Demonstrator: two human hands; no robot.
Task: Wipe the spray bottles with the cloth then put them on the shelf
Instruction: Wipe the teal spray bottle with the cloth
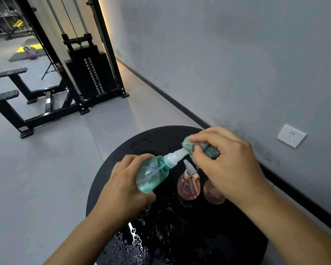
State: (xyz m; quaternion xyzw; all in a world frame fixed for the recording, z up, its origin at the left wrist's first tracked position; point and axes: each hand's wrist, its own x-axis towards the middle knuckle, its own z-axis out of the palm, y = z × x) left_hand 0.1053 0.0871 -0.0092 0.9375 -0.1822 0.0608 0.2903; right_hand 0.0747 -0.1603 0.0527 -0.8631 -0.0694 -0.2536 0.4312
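Tilting right and far, the green spray bottle is gripped by the left hand above the wet surface; its nozzle is pinched in the cloth by the right hand. Two pink bottles are left standing below.

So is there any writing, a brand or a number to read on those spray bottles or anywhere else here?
None can be read.
Translucent green plastic spray bottle: no label shows.
Two pink plastic spray bottles: no label shows.
Black weight stack: pale marks, too small to read.
Yellow tag far back: blurred.
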